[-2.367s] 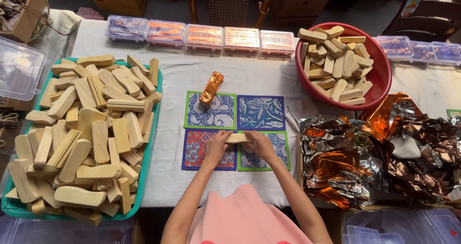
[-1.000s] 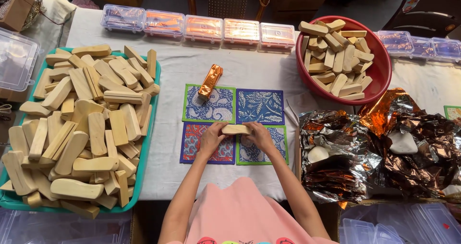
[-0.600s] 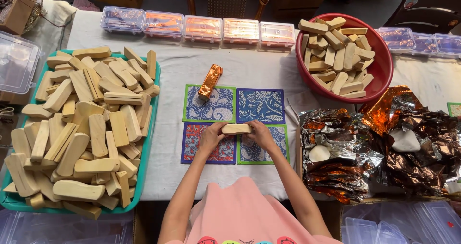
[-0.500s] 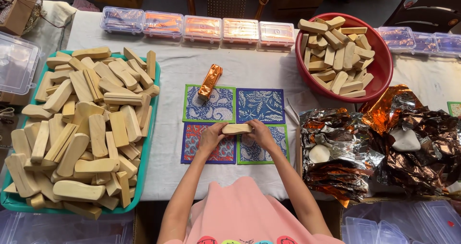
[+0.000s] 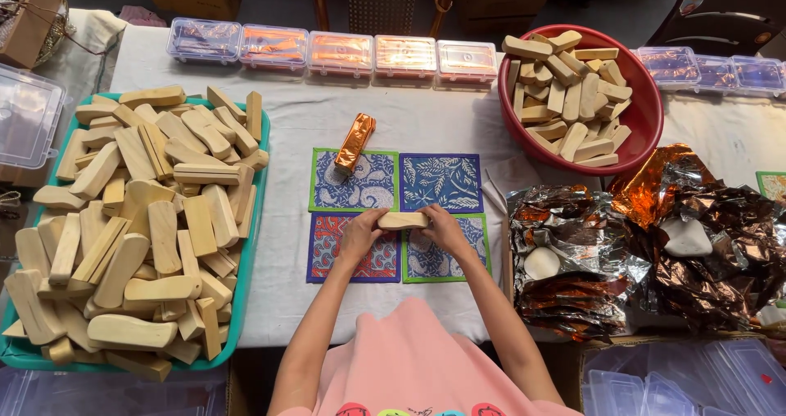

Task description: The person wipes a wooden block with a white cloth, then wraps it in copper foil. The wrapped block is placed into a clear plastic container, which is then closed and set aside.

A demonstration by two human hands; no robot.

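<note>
Overhead view of a work table covered with a white cloth (image 5: 426, 121). The left hand (image 5: 360, 234) and the right hand (image 5: 444, 229) hold between them a pale wooden block (image 5: 402, 220), one hand at each end, the fingers of both curled closed around it; the block lies level, just above the middle of four patterned square mats (image 5: 442, 183) laid in a two-by-two block. A bar wrapped in copper foil (image 5: 355, 142) lies tilted across the upper edge of the upper-left mat, apart from the hands. At far left, a teal tray (image 5: 250, 244) is heaped with bare wooden blocks (image 5: 147, 219) of the same kind. At upper right, a red basin (image 5: 647, 113) holds a further pile of wooden blocks (image 5: 565, 97). A row of clear lidded boxes (image 5: 340, 53) containing copper-coloured pieces runs along the far edge of the table. At right, near the right forearm, lie crumpled sheets of silver and copper foil (image 5: 655, 244), with two whitish rounded lumps (image 5: 542, 263) resting among them.
</note>
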